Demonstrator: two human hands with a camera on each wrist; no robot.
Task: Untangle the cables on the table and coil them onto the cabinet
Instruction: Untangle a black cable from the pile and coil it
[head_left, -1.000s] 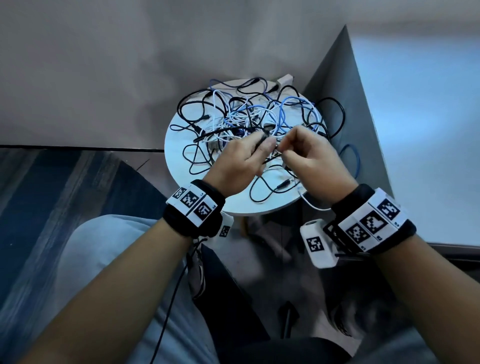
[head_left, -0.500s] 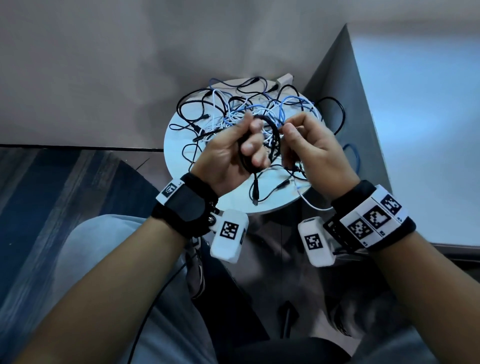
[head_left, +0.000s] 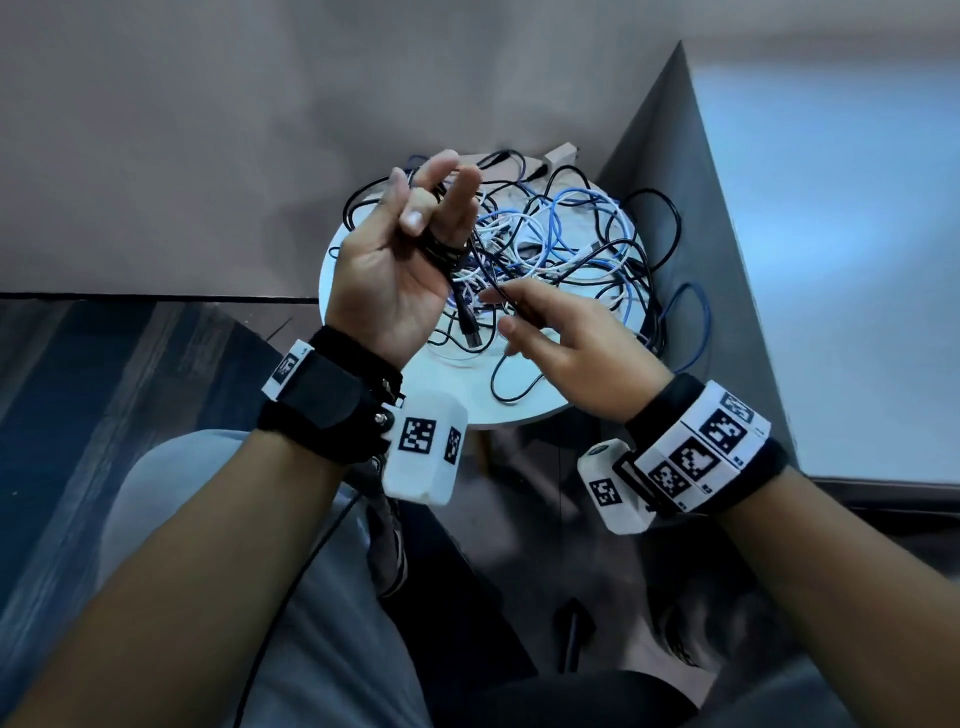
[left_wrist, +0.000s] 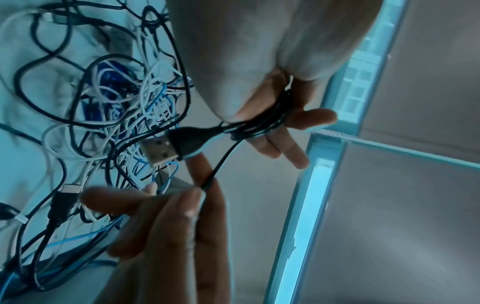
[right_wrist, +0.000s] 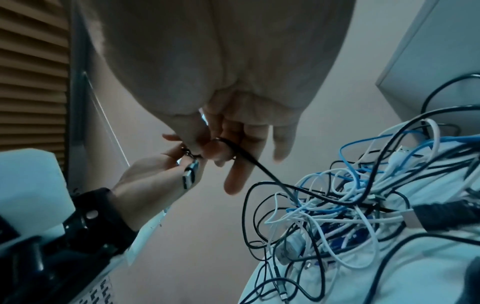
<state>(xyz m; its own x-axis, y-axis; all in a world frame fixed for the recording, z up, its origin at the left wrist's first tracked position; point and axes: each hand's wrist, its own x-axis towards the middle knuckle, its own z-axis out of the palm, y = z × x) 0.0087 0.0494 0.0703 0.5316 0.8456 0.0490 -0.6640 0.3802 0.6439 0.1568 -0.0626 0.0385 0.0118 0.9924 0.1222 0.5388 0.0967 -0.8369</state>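
Left hand (head_left: 395, 270) wears black cable (left_wrist: 262, 123) coils; right hand (head_left: 576, 358) pinches its strand.

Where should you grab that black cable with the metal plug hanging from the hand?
Probably by the thick black plug housing, not the thin cord. It dangles free below the left hand, whose fingers carry the coil, metal tip pointing down. Come from below with the right hand and pinch the housing's flat sides; the black cable itself is thin and slippery.
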